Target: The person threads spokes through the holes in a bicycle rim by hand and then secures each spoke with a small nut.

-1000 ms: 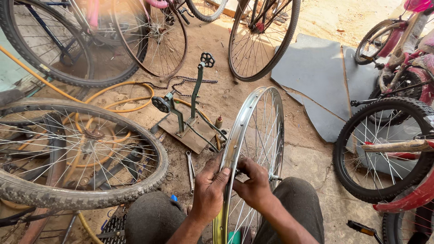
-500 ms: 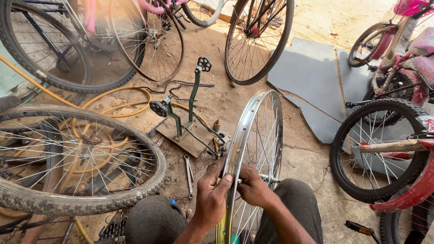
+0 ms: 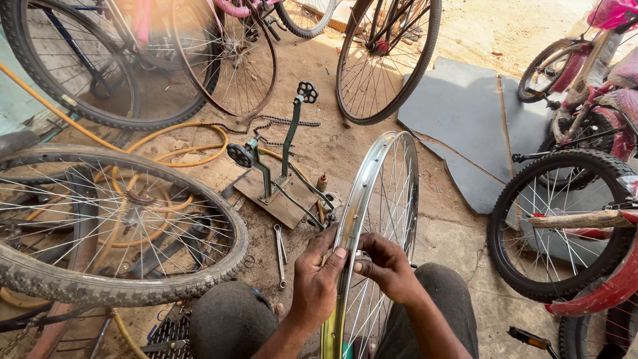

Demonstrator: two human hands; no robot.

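One bare metal wheel rim with thin spokes stands upright on edge between the person's knees, and both hands work at its near edge. The left hand has its grip closed on the rim, thumb pressed against the shiny outer band and fingers wrapped behind it. The right hand is just beside it on the rim's other side, fingers pinched shut on something small at the spokes that is too small to make out. Left of the rim lies one tyred wheel tilted over the dirt floor, with a coil of yellow hose beneath and behind it. Just beyond the rim, one green truing stand sits on a wooden base, with a loose chain behind it. One spanner lies on the ground between the tyred wheel and the rim. Beyond the rim, three further bicycle wheels stand in a row, the nearest of them a dark-tyred wheel. Right of the rim are a grey mat and one small black-tyred wheel of a red child's bicycle.
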